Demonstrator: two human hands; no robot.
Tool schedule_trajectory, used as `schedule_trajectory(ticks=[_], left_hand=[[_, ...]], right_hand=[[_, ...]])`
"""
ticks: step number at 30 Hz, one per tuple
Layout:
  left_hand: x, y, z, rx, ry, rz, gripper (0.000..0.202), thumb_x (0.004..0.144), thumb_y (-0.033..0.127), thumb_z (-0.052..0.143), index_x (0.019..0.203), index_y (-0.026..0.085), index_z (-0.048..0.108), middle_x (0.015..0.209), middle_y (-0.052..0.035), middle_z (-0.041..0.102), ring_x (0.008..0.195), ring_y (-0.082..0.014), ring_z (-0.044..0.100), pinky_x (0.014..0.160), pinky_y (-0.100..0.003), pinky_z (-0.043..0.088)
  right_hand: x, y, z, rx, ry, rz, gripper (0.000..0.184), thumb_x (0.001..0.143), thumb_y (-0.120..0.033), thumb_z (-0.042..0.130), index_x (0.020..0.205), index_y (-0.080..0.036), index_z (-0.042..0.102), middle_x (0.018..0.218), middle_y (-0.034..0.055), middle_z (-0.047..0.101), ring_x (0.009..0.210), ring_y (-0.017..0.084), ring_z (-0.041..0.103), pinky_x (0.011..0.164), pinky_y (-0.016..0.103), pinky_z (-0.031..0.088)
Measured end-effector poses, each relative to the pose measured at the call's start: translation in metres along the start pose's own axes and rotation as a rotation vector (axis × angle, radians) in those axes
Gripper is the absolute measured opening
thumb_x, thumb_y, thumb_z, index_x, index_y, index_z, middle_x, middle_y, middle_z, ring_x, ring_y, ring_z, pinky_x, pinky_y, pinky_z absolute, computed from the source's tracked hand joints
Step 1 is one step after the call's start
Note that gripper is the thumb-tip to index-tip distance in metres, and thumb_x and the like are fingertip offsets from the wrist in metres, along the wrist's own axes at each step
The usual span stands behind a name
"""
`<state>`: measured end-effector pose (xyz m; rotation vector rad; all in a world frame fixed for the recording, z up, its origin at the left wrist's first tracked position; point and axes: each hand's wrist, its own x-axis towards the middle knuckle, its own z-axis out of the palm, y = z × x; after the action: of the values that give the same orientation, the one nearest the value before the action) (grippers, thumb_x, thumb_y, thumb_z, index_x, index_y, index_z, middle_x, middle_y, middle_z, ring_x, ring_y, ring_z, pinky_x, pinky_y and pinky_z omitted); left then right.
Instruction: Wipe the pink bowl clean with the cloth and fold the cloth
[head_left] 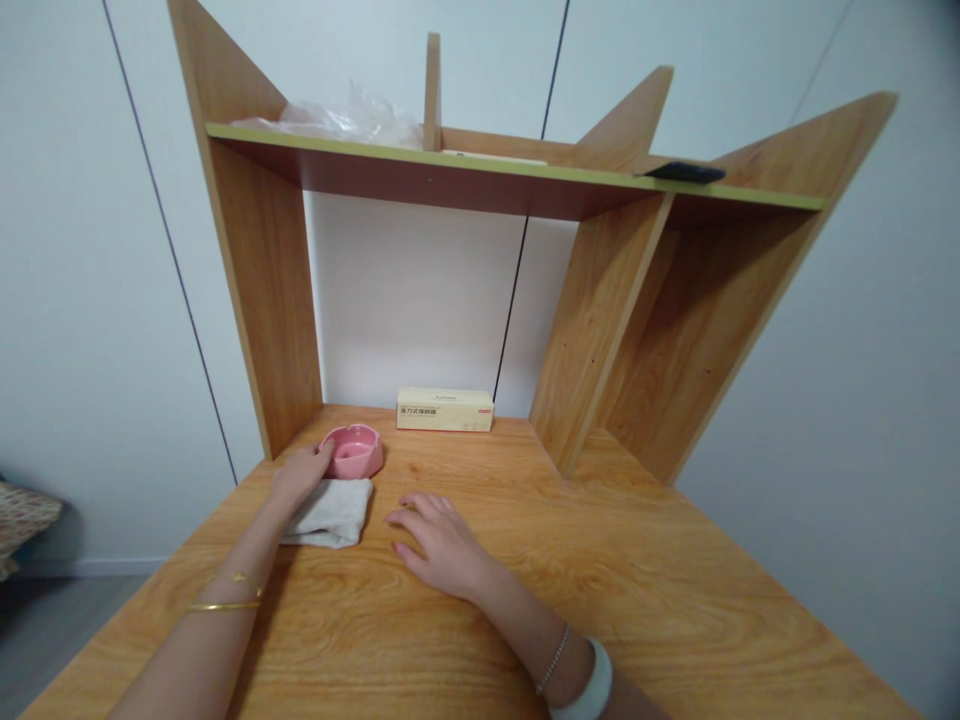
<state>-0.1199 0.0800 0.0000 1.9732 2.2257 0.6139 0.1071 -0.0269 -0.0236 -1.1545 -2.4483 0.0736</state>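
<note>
My left hand [301, 472] reaches forward over a folded grey-white cloth [330, 512] and its fingertips touch the left rim of a small pink bowl [352, 450]; whether the fingers grip the bowl is unclear. My right hand [439, 543] lies flat on the wooden desk [600, 580] with fingers spread, holding nothing, just right of the cloth. A long cream box [445, 410] with printed text lies behind the bowl, against the wall.
A wooden hutch stands on the desk, with side panels [262, 280], a divider [600, 330] and an upper shelf [510, 180]. Crumpled clear plastic [345, 117] and a dark flat object [686, 172] lie on the shelf. White walls surround the desk.
</note>
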Motion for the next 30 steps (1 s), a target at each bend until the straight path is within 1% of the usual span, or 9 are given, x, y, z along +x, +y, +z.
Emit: schedule_trajectory(ticks=[1,3,10,12,15,19,22,26,30], left_hand=[[-0.003,0.004,0.000,-0.025,-0.058,0.002,0.051,0.086,0.042,0.021,0.095,0.015,0.064,0.096,-0.0120,0.068,0.089,-0.0253,0.063,0.070,-0.031,0.045],[-0.010,0.014,0.000,-0.019,-0.107,0.022,0.051,0.085,0.043,0.022,0.098,0.017,0.063,0.100,-0.0121,0.067,0.094,-0.0278,0.061,0.075,-0.035,0.044],[-0.042,0.056,0.007,0.057,-0.101,0.235,0.052,0.085,0.048,0.022,0.096,0.019,0.064,0.094,-0.0129,0.069,0.094,-0.0287,0.060,0.078,-0.038,0.039],[-0.049,0.066,0.010,0.033,-0.121,0.297,0.051,0.085,0.050,0.024,0.095,0.021,0.065,0.094,-0.0112,0.069,0.094,-0.0270,0.061,0.080,-0.037,0.038],[-0.055,0.075,0.013,-0.009,-0.119,0.340,0.051,0.083,0.053,0.027,0.097,0.021,0.064,0.096,-0.0102,0.069,0.095,-0.0261,0.060,0.083,-0.037,0.035],[-0.055,0.076,0.018,-0.057,-0.114,0.359,0.052,0.082,0.055,0.029,0.099,0.020,0.062,0.096,-0.0090,0.069,0.097,-0.0264,0.059,0.086,-0.039,0.032],[-0.052,0.071,0.022,-0.087,-0.101,0.354,0.052,0.082,0.055,0.032,0.111,0.020,0.056,0.096,-0.0086,0.069,0.097,-0.0265,0.058,0.087,-0.039,0.032],[-0.050,0.067,0.021,-0.075,-0.035,0.415,0.055,0.080,0.055,0.038,0.126,0.024,0.043,0.112,-0.0070,0.062,0.104,-0.0277,0.053,0.086,-0.041,0.031],[-0.052,0.067,0.010,-0.032,0.114,0.446,0.039,0.087,0.043,0.033,0.114,0.025,0.052,0.112,-0.0052,0.062,0.101,-0.0258,0.053,0.084,-0.040,0.030]], right_hand=[[0.000,-0.003,0.000,-0.002,-0.001,-0.009,0.029,0.082,-0.030,0.050,0.111,-0.024,0.052,0.116,0.0053,0.050,0.105,0.018,0.044,0.087,0.032,0.034],[0.000,-0.006,-0.001,-0.011,0.000,-0.019,0.028,0.083,-0.029,0.049,0.110,-0.023,0.052,0.116,0.0055,0.050,0.105,0.018,0.044,0.087,0.032,0.034],[0.002,-0.018,-0.001,-0.093,0.035,-0.057,0.041,0.080,-0.039,0.053,0.115,-0.020,0.046,0.112,0.0081,0.053,0.100,0.021,0.046,0.085,0.036,0.037],[0.004,-0.023,0.000,-0.119,0.046,-0.068,0.045,0.078,-0.044,0.055,0.114,-0.018,0.047,0.110,0.0088,0.054,0.097,0.022,0.047,0.083,0.037,0.038],[0.009,-0.030,0.004,-0.169,0.041,-0.063,0.042,0.077,-0.046,0.055,0.107,-0.017,0.052,0.105,0.0088,0.057,0.091,0.022,0.049,0.080,0.037,0.040],[0.019,-0.034,0.013,-0.235,-0.002,-0.063,0.032,0.080,-0.039,0.054,0.101,-0.015,0.056,0.098,0.0088,0.061,0.089,0.021,0.050,0.075,0.034,0.042],[0.028,-0.035,0.021,-0.257,-0.010,-0.066,0.025,0.083,-0.031,0.051,0.100,-0.013,0.057,0.099,0.0097,0.062,0.092,0.021,0.050,0.074,0.033,0.042],[0.037,-0.038,0.027,-0.291,0.001,-0.081,0.022,0.086,-0.015,0.041,0.099,-0.012,0.059,0.096,0.0105,0.064,0.091,0.020,0.052,0.075,0.033,0.042],[0.037,-0.037,0.023,-0.296,-0.041,-0.066,0.023,0.083,-0.008,0.040,0.088,-0.011,0.061,0.083,0.0108,0.065,0.080,0.019,0.056,0.069,0.030,0.043]])
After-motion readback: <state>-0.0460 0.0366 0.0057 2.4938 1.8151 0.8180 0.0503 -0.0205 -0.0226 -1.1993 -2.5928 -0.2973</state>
